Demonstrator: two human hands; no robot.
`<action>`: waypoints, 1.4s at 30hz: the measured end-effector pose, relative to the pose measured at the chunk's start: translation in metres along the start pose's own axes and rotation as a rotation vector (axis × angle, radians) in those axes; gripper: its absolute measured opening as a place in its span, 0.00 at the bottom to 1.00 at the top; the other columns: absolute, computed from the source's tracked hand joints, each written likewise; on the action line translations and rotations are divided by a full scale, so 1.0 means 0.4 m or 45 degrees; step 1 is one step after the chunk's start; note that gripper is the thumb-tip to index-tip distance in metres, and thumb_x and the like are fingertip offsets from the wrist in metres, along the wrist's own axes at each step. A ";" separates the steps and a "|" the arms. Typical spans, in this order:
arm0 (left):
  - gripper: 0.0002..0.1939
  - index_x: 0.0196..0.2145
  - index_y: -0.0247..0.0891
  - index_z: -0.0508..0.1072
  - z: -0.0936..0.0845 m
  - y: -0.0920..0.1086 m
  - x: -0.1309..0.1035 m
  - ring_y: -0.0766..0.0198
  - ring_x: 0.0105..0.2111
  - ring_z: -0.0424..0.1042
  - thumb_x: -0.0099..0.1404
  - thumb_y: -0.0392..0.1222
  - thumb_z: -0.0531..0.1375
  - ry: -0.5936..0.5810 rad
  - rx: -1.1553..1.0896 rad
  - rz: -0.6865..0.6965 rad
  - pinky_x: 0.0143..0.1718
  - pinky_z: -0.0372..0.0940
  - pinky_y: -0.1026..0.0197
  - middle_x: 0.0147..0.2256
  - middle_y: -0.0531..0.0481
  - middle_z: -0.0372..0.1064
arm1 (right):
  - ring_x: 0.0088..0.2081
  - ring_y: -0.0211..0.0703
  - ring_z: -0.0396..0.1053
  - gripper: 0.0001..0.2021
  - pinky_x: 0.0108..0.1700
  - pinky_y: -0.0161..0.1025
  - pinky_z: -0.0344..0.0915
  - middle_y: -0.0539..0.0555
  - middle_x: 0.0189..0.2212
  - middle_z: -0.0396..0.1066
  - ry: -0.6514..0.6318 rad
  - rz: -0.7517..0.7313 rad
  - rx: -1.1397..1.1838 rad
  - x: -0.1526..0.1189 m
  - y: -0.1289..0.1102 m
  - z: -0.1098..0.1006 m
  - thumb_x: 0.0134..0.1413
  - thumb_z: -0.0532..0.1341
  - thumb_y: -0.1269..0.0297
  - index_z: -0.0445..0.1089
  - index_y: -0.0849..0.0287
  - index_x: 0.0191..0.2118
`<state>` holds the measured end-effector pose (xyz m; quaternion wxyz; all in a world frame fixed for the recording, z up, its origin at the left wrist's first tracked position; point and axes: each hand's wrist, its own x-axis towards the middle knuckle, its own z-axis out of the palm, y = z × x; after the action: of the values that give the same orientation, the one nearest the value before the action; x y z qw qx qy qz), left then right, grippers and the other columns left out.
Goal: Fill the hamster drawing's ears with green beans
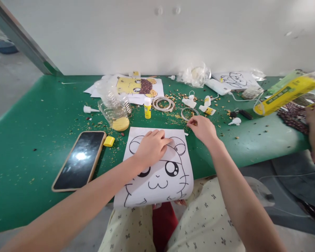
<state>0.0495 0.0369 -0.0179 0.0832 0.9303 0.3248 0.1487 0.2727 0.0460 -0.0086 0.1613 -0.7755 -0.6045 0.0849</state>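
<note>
Head view: left hand point(152, 147) (bare) on drawing point(158, 175).

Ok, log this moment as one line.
Left hand: on white paper cartoon drawing | Right hand: fingertips by pale round ring, grip unclear | Nearby: black tan-cased phone, upright yellow-and-white tube

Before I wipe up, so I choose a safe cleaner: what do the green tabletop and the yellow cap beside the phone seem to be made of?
Green tabletop: probably smooth vinyl or rubber sheeting, judging by its even colour and soft pale sheen at right. Yellow cap: likely hard moulded plastic, opaque, with rounded edges.
</note>
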 end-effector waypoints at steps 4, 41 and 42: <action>0.18 0.49 0.39 0.69 0.004 0.000 0.000 0.59 0.38 0.63 0.63 0.33 0.50 0.015 0.028 -0.017 0.42 0.60 0.54 0.35 0.47 0.64 | 0.31 0.42 0.64 0.05 0.27 0.36 0.51 0.55 0.33 0.70 -0.020 0.031 -0.014 0.006 0.004 0.005 0.50 0.58 0.66 0.70 0.57 0.28; 0.17 0.49 0.34 0.67 0.024 -0.002 0.005 0.57 0.38 0.63 0.63 0.34 0.48 0.037 0.142 -0.054 0.41 0.61 0.54 0.36 0.46 0.65 | 0.27 0.36 0.61 0.06 0.27 0.35 0.51 0.50 0.28 0.68 -0.287 -0.283 0.189 -0.084 -0.105 0.036 0.50 0.56 0.68 0.65 0.58 0.25; 0.17 0.49 0.34 0.67 0.024 -0.002 0.005 0.57 0.38 0.63 0.63 0.34 0.48 0.036 0.144 -0.056 0.41 0.60 0.54 0.36 0.46 0.65 | 0.28 0.36 0.61 0.05 0.28 0.35 0.51 0.50 0.29 0.68 -0.284 -0.280 0.179 -0.084 -0.106 0.037 0.49 0.56 0.68 0.65 0.58 0.25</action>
<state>0.0534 0.0382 -0.0266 0.0291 0.9240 0.3541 0.1415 0.2208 0.0249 -0.0095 0.1553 -0.6772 -0.6925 0.1943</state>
